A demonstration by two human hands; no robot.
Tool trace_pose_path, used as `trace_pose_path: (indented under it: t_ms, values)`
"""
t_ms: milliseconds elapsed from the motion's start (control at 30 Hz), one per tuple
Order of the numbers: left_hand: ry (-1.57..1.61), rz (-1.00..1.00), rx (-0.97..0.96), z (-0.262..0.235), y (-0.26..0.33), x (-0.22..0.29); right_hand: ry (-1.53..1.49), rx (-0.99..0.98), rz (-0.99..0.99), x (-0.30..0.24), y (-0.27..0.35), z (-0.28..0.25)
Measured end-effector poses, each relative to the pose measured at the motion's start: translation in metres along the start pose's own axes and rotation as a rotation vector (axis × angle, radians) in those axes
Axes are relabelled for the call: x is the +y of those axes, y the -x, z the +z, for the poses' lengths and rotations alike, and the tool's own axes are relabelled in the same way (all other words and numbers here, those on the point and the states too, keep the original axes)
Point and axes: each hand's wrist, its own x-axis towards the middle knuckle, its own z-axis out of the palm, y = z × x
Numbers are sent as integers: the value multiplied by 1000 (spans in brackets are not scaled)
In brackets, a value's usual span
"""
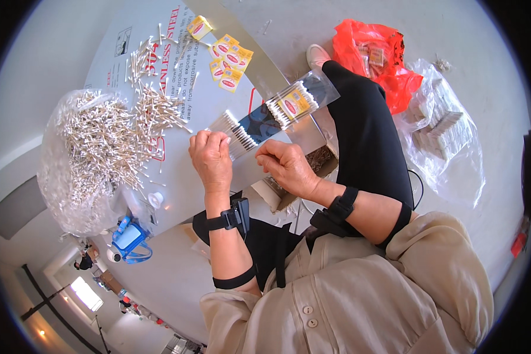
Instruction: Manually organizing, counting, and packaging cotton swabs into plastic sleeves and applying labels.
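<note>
A row of white cotton swabs [241, 134] lies in a clear plastic packet at the table's near edge. My left hand [211, 162] is closed at the packet's left end, thumb and fingertips pinching its edge. Just right of the packet, my right hand [290, 166] has its fingers curled together; what they hold, if anything, is hidden. Beyond both hands lies a filled swab packet [292, 105] with a yellow and red label card inside. A dark strip [259, 123] shows between the two packets.
Loose swabs spill from a large clear bag [56, 171] on the left. Yellow label cards [231, 58] lie at the table's far side. A cardboard box [271, 197] stands below the edge. Right of my leg are a red bag [360, 44] and a clear bag of packets [442, 130].
</note>
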Motion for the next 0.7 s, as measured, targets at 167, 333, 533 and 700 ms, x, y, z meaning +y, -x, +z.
trace_pose_path:
  t_ms: [167,333,533,700]
  values:
    - [54,19,-21,3,-2,-4,18,-3,5,-1,-1,-1]
    - [109,58,-65,2,-4,-9,32,-4,3,-1,-1,-1]
    - [386,-28,21,-4,8,-15,13,-12,30,-3,0,-1]
    - [491,-41,-56,-24,21,1,-174,42,89,-3,0,-1]
